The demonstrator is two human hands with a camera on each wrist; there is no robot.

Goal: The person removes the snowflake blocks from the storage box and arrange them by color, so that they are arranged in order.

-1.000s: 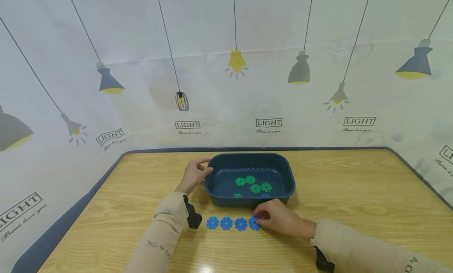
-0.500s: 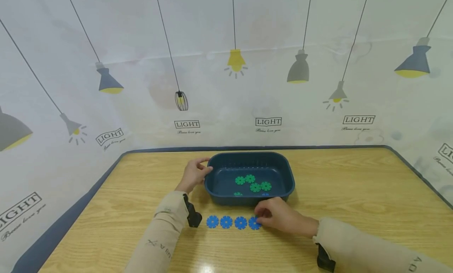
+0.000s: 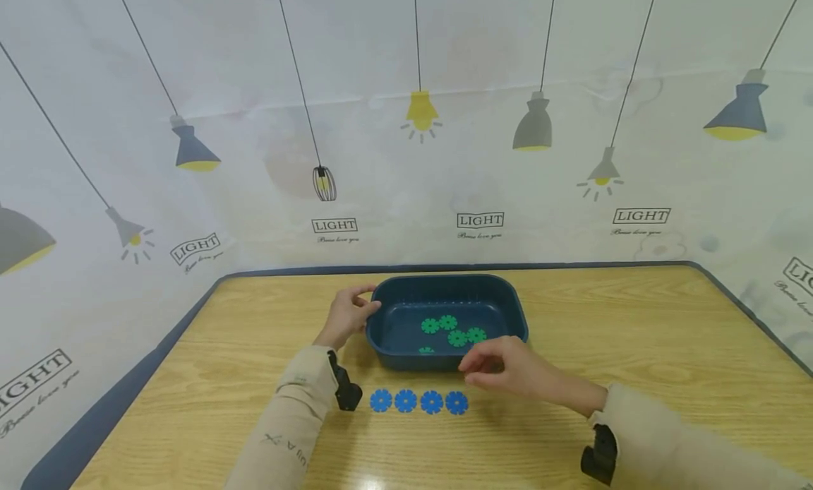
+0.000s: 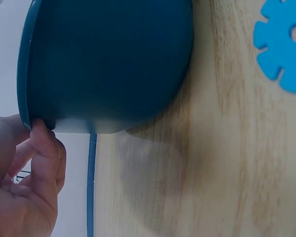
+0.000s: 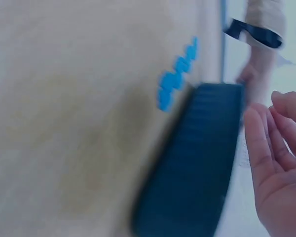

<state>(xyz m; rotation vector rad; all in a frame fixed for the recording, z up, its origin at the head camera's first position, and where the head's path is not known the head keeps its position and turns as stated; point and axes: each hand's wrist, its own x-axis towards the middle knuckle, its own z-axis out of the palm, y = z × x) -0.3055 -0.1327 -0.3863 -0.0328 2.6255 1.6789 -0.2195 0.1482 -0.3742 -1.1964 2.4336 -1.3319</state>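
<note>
The left hand (image 3: 346, 313) pinches a dark tub (image 3: 413, 362) at its left rim; four blue discs (image 3: 428, 404) lie in a row on the bench (image 3: 222, 349) before it, green discs (image 3: 454, 340) inside it; the right hand (image 3: 514, 368), loosely curved and empty, hovers near its front-right rim. The blue discs look light and stiff, probably best pinched by their notched edges.

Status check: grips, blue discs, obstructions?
Left grip pinching the tub. Right grip near the tub, holding nothing. Four blue discs in a row on table. Nothing seen covering them.
</note>
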